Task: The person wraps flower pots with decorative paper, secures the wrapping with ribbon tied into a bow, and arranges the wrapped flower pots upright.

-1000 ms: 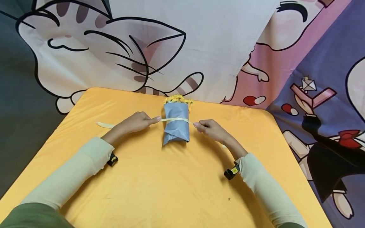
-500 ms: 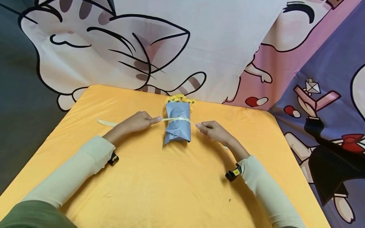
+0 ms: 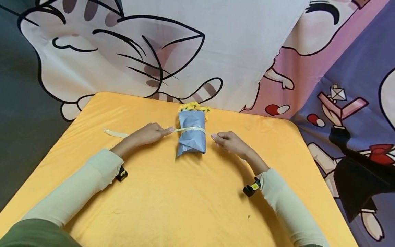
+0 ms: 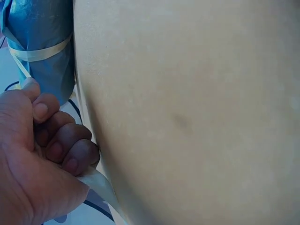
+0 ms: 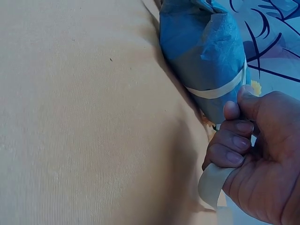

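A bouquet of yellow flowers, wrapped in blue-grey paper, lies on the yellow-covered table. Around the middle of the wrapping runs a pale yellow ribbon, crossed at the front and drawn out to both sides. My left hand grips one end just left of the bouquet; the ribbon's tail comes out below the curled fingers in the left wrist view. On the other side, my right hand pinches the opposite end, with a loose tail hanging under the fist in the right wrist view.
The yellow tablecloth spreads toward me and to both sides. Behind the table hangs a white cloth with a cartoon cat. A blue and pink printed cloth borders the right side.
Both hands keep their hold on the ribbon, nearly still and about level with each other. The bouquet stays in place; the head view shifts slightly.
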